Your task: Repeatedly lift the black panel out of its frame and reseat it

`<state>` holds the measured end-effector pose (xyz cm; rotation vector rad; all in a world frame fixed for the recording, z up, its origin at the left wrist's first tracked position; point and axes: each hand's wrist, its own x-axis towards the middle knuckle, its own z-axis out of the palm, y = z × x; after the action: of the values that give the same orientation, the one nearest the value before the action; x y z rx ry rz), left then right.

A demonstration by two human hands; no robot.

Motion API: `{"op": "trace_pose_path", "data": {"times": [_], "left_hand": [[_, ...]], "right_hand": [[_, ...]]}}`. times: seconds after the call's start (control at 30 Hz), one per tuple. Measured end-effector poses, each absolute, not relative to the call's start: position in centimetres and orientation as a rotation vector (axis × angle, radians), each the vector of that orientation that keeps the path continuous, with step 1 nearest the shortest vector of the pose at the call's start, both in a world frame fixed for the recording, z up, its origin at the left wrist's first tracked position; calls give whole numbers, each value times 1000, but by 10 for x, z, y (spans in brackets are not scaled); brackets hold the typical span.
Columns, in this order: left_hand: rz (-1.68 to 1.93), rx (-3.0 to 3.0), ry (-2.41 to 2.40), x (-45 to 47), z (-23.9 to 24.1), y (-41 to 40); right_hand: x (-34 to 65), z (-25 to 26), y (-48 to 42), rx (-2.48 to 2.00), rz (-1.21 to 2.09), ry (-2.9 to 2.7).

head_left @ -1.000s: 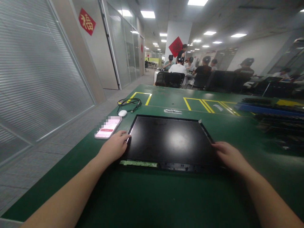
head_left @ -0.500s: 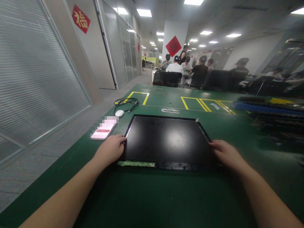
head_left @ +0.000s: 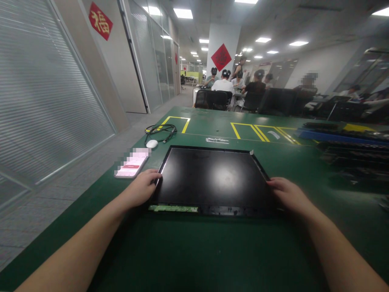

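Observation:
A black flat display panel [head_left: 212, 178] lies face up on the green table [head_left: 212, 251], with a green circuit strip [head_left: 173, 208] along its near left edge. My left hand [head_left: 142, 187] grips the panel's left edge near the front corner. My right hand [head_left: 288, 194] holds the right edge near the front corner. Both hands have their fingers curled onto the panel's rim.
A phone with a lit screen [head_left: 131, 165] lies left of the panel, with a white puck [head_left: 152, 143] and a coiled black cable [head_left: 161, 129] beyond it. Yellow marked boxes [head_left: 258, 132] lie further back. Dark trays [head_left: 349, 150] are stacked at the right. Several people sit at far desks [head_left: 225, 85].
Hands and panel keep the same hold. The view has shifted slightly, so everything sits a little further left and higher in the frame.

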<state>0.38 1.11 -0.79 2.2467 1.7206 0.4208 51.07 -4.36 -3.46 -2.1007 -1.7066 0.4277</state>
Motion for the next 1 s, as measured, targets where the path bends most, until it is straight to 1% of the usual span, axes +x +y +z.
{"op": "trace_pose_path", "data": {"times": [0.27, 0.57, 0.8, 1.0], "left_hand": [[441, 2241, 1690, 2, -9, 12], [305, 2342, 1692, 4, -5, 7], [462, 2316, 1723, 5, -6, 8], [585, 2014, 1673, 3, -9, 6]], "right_hand": [[513, -34, -42, -2054, 438, -1663], [512, -40, -47, -2025, 573, -1486], [505, -31, -47, -1976, 651, -1448], [504, -28, -48, -1968, 640, -1483]]}}
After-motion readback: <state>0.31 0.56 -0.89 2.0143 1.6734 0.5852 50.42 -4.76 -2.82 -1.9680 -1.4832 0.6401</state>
